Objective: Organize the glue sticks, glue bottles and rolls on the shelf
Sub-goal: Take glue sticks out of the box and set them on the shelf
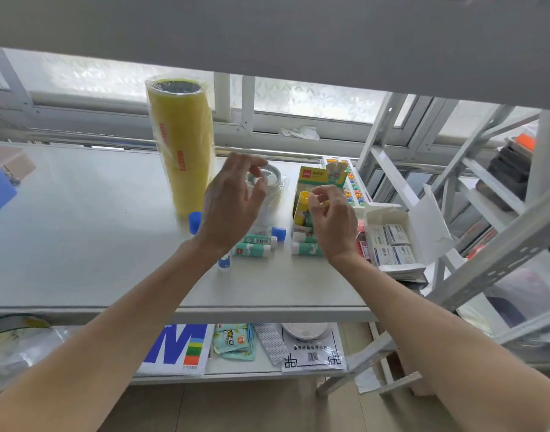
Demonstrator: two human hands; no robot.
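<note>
Both hands hover over the cluster of supplies on the grey shelf (80, 244). The left hand (233, 201) has loosely curled fingers (261, 185) that hold nothing, just in front of a shorter clear roll (275, 179); the right hand (333, 219) also has bent fingers near a yellow glue stick (300, 207), but whether they pinch anything I cannot tell. The tall yellow roll stack (181, 145), standing upright in clear film at the back left of the cluster, looks like the heaviest piece. Its wrap is probably slippery and it could tip, so I would take it low, with fingers spread round its girth; red print runs down its side but is too blurred to read. The green-and-white glue sticks (255, 247) lie on their sides just below the left hand, with another group (308, 247) under the right wrist. They should be light, stiff and apt to roll, so a pinch across the middle of the barrel suits them; barcodes show but no legible name. 2 blue caps (195, 221) and (279, 232) and a blue-and-white glue bottle (225, 261) sit partly hidden by the left wrist. The bottle is likely soft-walled and is best held by its body, not its cap. A yellow-green box (320, 176) behind the right hand carries a red "deli" logo. To the right, an open white carton (392, 241) holds small boxes with unreadable print.
</note>
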